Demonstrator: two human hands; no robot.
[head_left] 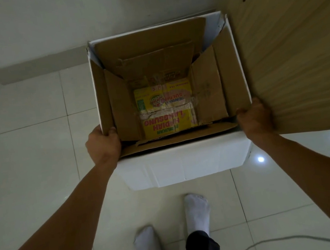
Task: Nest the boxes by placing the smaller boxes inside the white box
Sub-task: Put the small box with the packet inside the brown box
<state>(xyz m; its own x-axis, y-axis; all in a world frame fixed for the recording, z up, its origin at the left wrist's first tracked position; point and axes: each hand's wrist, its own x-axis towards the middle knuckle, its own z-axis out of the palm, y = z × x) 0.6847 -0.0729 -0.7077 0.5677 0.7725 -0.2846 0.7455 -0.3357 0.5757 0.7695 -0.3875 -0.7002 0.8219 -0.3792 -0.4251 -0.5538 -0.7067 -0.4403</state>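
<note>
A large white box stands open on the tiled floor, its inside brown. A brown cardboard box sits nested in it with its flaps up along the walls. At the bottom lies a yellow printed box with red and green lettering. My left hand grips the white box's near-left top corner, fingers curled over the rim. My right hand grips its near-right top corner the same way.
A beige wooden panel stands right against the box's right side. A white wall runs behind. My feet in white socks stand just in front of the box. A thin grey cable lies on the floor at lower right.
</note>
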